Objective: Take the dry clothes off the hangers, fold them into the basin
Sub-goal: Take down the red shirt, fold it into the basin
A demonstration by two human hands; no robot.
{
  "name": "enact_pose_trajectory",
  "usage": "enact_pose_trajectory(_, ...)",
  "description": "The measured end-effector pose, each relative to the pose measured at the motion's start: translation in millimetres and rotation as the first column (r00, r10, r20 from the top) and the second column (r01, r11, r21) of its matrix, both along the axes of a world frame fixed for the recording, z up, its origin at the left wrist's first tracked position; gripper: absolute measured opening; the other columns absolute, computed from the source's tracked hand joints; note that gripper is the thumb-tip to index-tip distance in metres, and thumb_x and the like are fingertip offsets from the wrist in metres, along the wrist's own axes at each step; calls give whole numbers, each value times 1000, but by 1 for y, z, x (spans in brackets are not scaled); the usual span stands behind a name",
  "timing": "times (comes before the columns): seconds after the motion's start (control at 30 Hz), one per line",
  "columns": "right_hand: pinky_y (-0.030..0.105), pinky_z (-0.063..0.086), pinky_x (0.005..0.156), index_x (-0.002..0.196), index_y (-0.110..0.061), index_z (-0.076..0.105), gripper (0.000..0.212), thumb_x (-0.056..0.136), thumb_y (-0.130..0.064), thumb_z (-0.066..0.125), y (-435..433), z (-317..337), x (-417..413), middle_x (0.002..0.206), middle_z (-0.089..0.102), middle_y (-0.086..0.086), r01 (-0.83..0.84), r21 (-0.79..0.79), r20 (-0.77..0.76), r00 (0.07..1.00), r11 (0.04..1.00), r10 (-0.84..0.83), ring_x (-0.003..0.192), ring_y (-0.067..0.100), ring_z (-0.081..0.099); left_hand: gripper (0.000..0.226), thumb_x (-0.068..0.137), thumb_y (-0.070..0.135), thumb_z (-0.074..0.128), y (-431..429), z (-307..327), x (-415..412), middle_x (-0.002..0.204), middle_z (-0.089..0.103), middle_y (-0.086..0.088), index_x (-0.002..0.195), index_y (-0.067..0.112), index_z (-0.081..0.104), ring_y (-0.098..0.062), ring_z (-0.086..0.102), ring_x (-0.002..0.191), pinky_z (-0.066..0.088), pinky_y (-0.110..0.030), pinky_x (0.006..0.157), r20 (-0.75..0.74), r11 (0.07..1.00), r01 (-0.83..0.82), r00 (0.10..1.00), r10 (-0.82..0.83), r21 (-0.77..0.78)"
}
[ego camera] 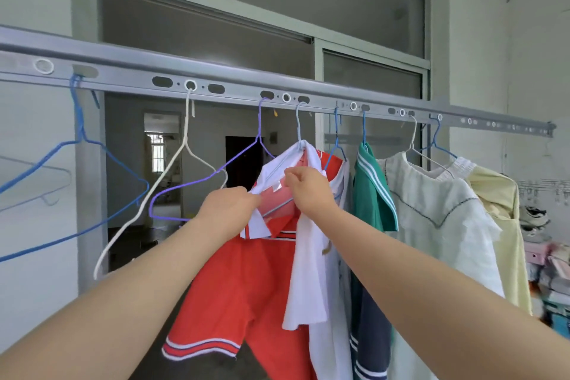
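Note:
A red and white shirt (234, 281) hangs from a pale wire hanger (298, 126) on the grey drying rail (234, 79). My left hand (229, 210) pinches the white collar at its left side. My right hand (310, 190) grips the collar a little higher, just right of it. Further right on the rail hang a green striped top (374, 191), a white dress (438, 225) and a pale yellow garment (505, 225). The basin is not in view.
Three bare hangers hang to the left: blue (78, 145), white (172, 170) and purple (216, 176). Behind the rail is a doorway (200, 163) into a room. At the far right a rack (546, 256) holds shoes and stacked items.

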State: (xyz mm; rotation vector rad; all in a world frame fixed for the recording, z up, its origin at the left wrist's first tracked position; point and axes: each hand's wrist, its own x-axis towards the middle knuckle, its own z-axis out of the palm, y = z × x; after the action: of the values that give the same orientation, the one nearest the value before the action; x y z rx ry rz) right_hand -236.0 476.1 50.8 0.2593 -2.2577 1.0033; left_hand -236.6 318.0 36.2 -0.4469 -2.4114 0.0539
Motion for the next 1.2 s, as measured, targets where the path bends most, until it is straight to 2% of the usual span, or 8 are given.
enact_pose_trajectory(0.17, 35, 50, 79, 85, -8, 61, 22, 94, -21, 46, -23, 16, -15, 100, 67, 20, -53, -109, 155, 985, 993, 70, 83, 26, 57, 28, 87, 23, 34, -10, -6, -13, 85, 51, -6, 105, 15, 54, -32, 58, 89, 45, -38, 70, -36, 977, 189, 982, -187, 101)
enact_pose_trajectory(0.27, 38, 54, 72, 82, -1, 64, 26, 94, -21, 52, -33, 13, -19, 88, 69, 20, -120, -220, 200, 966, 968, 165, 78, 32, 64, 46, 83, 34, 19, -15, -16, -16, 85, 51, -2, 102, 17, 58, -23, 52, 83, 36, -30, 67, -66, 908, 332, 943, -326, 254)
enact_pose_trajectory(0.33, 25, 46, 52, 74, -11, 56, 21, 94, -19, 55, -34, 5, -17, 72, 63, 8, -188, -415, 205, 934, 890, 293, 60, 19, 58, 29, 93, 23, 32, -16, -19, -10, 86, 54, -3, 91, 13, 59, -21, 52, 81, 33, -23, 64, -40, 850, 332, 937, -347, 408)
enact_pose_trajectory(0.5, 12, 37, 45, 82, -17, 58, 14, 95, -15, 53, -33, -10, -13, 68, 63, -2, -269, -656, 180, 852, 705, 492, 42, -2, 50, 20, 82, 28, 35, -23, -37, -4, 77, 51, 3, 77, 25, 54, -15, 49, 70, 35, -28, 60, -72, 707, 387, 899, -432, 592)
enact_pose_trajectory(0.77, 13, 45, 48, 92, -11, 56, 11, 97, -16, 47, -47, -10, -16, 71, 61, 0, -271, -567, 158, 891, 778, 425, 49, 0, 56, 23, 75, 33, 51, -44, -59, -3, 60, 33, 6, 60, 24, 36, -12, 33, 58, 27, -36, 59, -189, 798, 387, 922, -338, 462)
enact_pose_trajectory(0.93, 18, 52, 53, 83, -10, 53, 16, 97, -11, 46, -57, -4, -16, 72, 58, 4, -230, -609, 156, 904, 759, 398, 57, 10, 59, 30, 66, 49, 16, -54, -69, 0, 74, 34, 27, 75, 38, 43, -1, 33, 71, 35, -1, 71, -205, 764, 509, 860, -467, 396)
enact_pose_trajectory(1.03, 20, 52, 51, 74, -12, 50, 23, 96, -9, 47, -63, -1, -17, 68, 54, 4, -199, -651, 144, 915, 732, 377, 55, 12, 56, 47, 70, 38, 19, -60, -73, 2, 73, 32, 25, 79, 14, 59, 0, 26, 71, 29, -14, 61, -259, 732, 518, 855, -448, 443)
enact_pose_trajectory(1.2, 27, 54, 56, 74, -14, 48, 22, 95, -10, 45, -73, 0, -17, 69, 52, 4, -215, -664, 120, 915, 716, 386, 56, 15, 55, 13, 73, 15, 33, -76, -88, -4, 67, 30, 8, 65, 10, 42, -3, 36, 62, 24, -24, 54, -247, 755, 484, 875, -416, 443)
